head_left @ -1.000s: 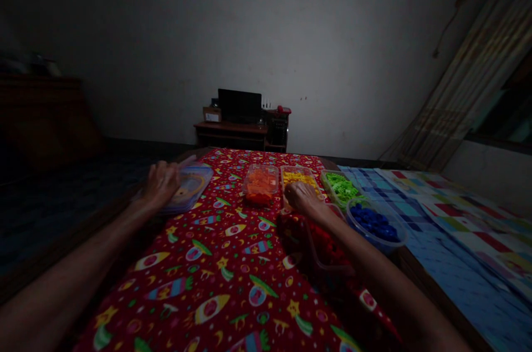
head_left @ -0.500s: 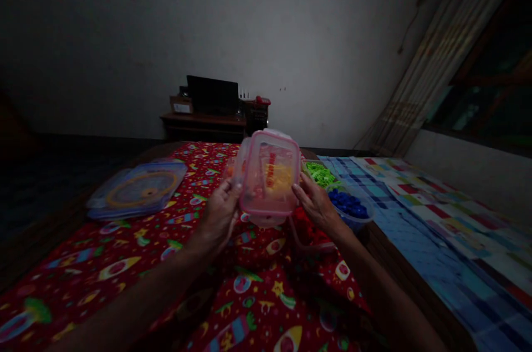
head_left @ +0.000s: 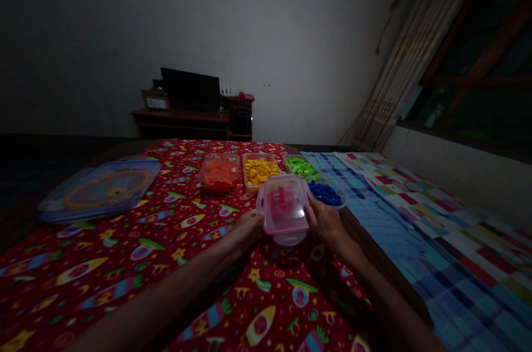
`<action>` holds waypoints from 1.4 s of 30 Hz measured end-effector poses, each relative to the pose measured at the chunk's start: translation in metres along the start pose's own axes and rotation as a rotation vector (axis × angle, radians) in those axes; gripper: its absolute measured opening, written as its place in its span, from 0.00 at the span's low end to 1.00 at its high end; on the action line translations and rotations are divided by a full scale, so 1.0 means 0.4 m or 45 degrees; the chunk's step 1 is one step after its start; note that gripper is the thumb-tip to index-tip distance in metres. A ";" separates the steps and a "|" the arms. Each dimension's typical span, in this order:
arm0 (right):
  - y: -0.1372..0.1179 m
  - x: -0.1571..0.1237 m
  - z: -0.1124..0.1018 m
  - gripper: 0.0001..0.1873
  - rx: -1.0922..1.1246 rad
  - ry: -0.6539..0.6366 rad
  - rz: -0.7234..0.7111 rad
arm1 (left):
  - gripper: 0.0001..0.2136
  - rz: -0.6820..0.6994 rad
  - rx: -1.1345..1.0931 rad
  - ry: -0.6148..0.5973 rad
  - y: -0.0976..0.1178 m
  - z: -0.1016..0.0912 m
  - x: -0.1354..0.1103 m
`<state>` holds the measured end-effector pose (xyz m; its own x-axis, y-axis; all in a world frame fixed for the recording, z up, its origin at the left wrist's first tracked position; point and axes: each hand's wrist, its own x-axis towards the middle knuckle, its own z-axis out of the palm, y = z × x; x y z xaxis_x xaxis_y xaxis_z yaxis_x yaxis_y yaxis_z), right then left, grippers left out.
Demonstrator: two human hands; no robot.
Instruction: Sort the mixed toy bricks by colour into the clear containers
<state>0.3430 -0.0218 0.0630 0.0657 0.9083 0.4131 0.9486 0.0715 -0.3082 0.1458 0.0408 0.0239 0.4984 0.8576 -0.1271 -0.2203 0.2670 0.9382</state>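
Observation:
A clear plastic lid (head_left: 286, 205) with a pink rim and hinged side flaps is held between my two hands, with a reddish colour showing through it. My left hand (head_left: 251, 223) grips its left edge, the fingertips partly hidden. At the right edge, my right hand (head_left: 326, 222) has its fingers closed on the lid. Whatever lies directly under the lid is mostly hidden. Just beyond stands a tub of yellow pieces (head_left: 260, 171), and a round bowl of blue pieces (head_left: 325, 193) sits by my right hand.
A tub of orange pieces (head_left: 219, 173) and a tub of green pieces (head_left: 301, 167) stand farther back. Stacked clear bags (head_left: 102, 188) lie at the left on the red patterned cloth (head_left: 174, 285). A bed with checked covers (head_left: 399, 230) is at the right.
The lid has come down and tilted flatter, both hands moving with it. The orange and yellow tubs now show fully behind it, while the red pieces are covered. The view has shifted right.

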 end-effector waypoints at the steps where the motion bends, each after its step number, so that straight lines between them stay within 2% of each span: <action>1: -0.002 -0.003 0.006 0.19 -0.002 -0.002 -0.029 | 0.13 -0.008 -0.084 -0.001 -0.002 0.001 0.008; 5: 0.009 -0.008 0.021 0.20 0.109 0.089 -0.062 | 0.11 -0.054 -0.229 0.064 -0.006 -0.004 0.017; 9: 0.017 -0.012 0.017 0.20 0.363 0.123 -0.039 | 0.14 -0.087 -0.180 0.092 -0.007 -0.024 -0.034; 15: -0.014 -0.045 0.047 0.22 0.793 -0.088 0.039 | 0.19 -0.055 -0.066 0.113 0.001 -0.068 -0.122; 19: -0.020 -0.072 0.059 0.23 0.785 -0.071 0.167 | 0.20 -0.030 0.069 0.222 0.008 -0.081 -0.130; 22: -0.017 -0.084 0.043 0.22 0.757 -0.064 0.213 | 0.21 -0.003 0.152 0.213 0.008 -0.075 -0.127; 28: -0.024 -0.098 0.020 0.23 0.641 -0.142 0.160 | 0.26 -0.065 0.133 0.224 -0.007 -0.055 -0.135; 31: -0.019 -0.098 0.011 0.22 0.516 -0.142 0.063 | 0.27 -0.027 0.316 0.245 -0.007 -0.073 -0.134; 34: 0.015 -0.086 -0.019 0.20 0.281 -0.021 -0.028 | 0.21 0.252 0.870 0.412 0.031 -0.148 -0.127; 36: 0.055 -0.074 -0.043 0.19 0.050 0.131 -0.037 | 0.16 0.528 1.331 0.527 0.079 -0.237 -0.123; 38: 0.101 -0.061 -0.058 0.18 -0.202 0.220 -0.069 | 0.14 0.722 1.754 0.650 0.130 -0.346 -0.122; 40: 0.142 -0.050 -0.058 0.17 -0.413 0.180 -0.160 | 0.15 0.697 2.139 0.722 0.171 -0.454 -0.128; 42: 0.172 -0.039 -0.047 0.12 -0.551 0.079 -0.240 | 0.15 0.510 2.405 0.821 0.197 -0.539 -0.142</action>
<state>0.4131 -0.0387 0.0513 -0.1143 0.8688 0.4817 0.9866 0.0426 0.1573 -0.0806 0.1080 0.0356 0.2496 0.8538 0.4569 0.9624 -0.2708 -0.0196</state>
